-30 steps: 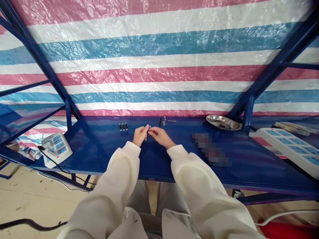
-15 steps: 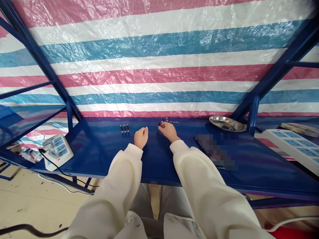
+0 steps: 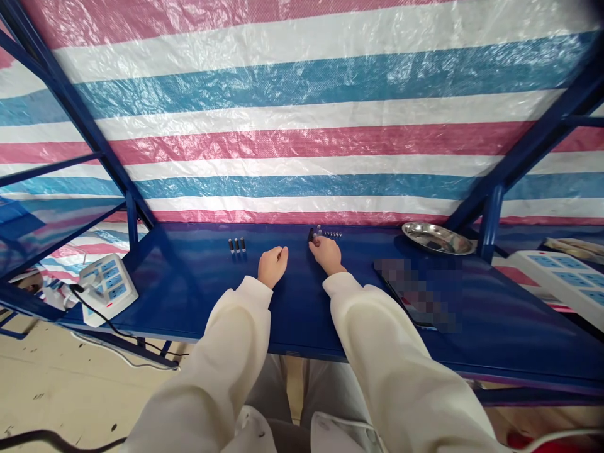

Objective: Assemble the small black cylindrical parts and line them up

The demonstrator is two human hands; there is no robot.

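Observation:
My left hand point(image 3: 273, 266) is closed just above the blue table, thumb pressed to the curled fingers; whatever it may hold is hidden. To its left, several small black cylinders with pale ends point(image 3: 236, 245) stand in a short row. My right hand point(image 3: 327, 253) is pinched at the far side of the table, with a small black cylinder point(image 3: 311, 235) at its fingertips. Beside those fingers are small clear pieces point(image 3: 319, 230), partly covered by the hand. Just right of them runs a row of small shiny metal parts point(image 3: 333, 234), too tiny to name.
A round metal dish point(image 3: 438, 238) sits at the back right. Nearer lies a dark flat device point(image 3: 410, 294), partly blurred out. White power strips point(image 3: 109, 286) rest at the left end and beyond the right edge. A striped tarp point(image 3: 302, 141) hangs behind the blue table point(image 3: 302, 314).
My right hand has shifted slightly right and nearer the clear pieces, the black cylinder still at its fingertips. My left hand has moved a little right and towards me, still closed.

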